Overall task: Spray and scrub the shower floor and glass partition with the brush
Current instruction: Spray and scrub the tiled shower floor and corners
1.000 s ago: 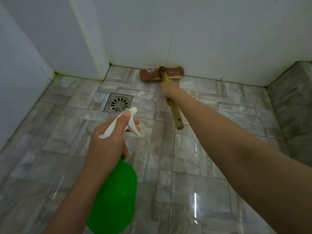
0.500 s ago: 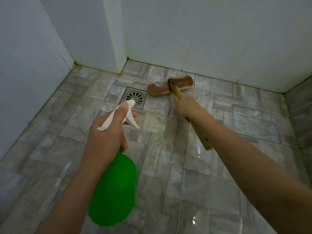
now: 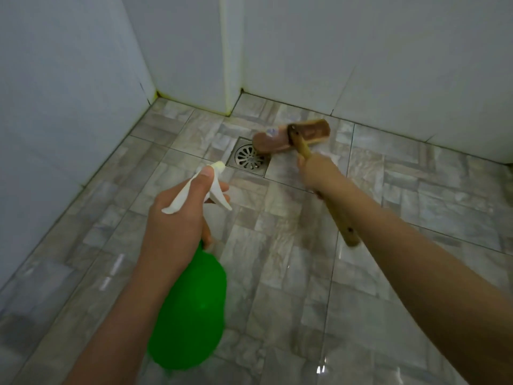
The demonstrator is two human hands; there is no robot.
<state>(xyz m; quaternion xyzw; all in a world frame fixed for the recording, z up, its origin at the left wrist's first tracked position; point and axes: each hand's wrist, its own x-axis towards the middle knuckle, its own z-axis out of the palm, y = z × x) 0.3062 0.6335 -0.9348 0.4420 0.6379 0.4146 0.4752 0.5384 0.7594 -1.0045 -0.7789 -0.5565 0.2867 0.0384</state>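
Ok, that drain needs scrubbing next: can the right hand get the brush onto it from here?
Probably yes: the right hand grips the brush handle, and the brush head sits at the drain's far corner, with nothing lying between them.

A round metal drain grate point(image 3: 247, 160) in a square frame lies near white tiled walls point(image 3: 388, 51) and a projecting wall corner point(image 3: 232, 51).

floor point(image 3: 291, 273): grey marbled tiles, glossy, dark grout | floor drain point(image 3: 248, 157): round metal grate in square frame, near back corner | left wall point(image 3: 55, 107), back wall point(image 3: 388, 51): plain white tile | boxed corner post point(image 3: 230, 51) between them | yellowish staining point(image 3: 159, 93) at wall foot | glare spot point(image 3: 322, 368) on near tiles
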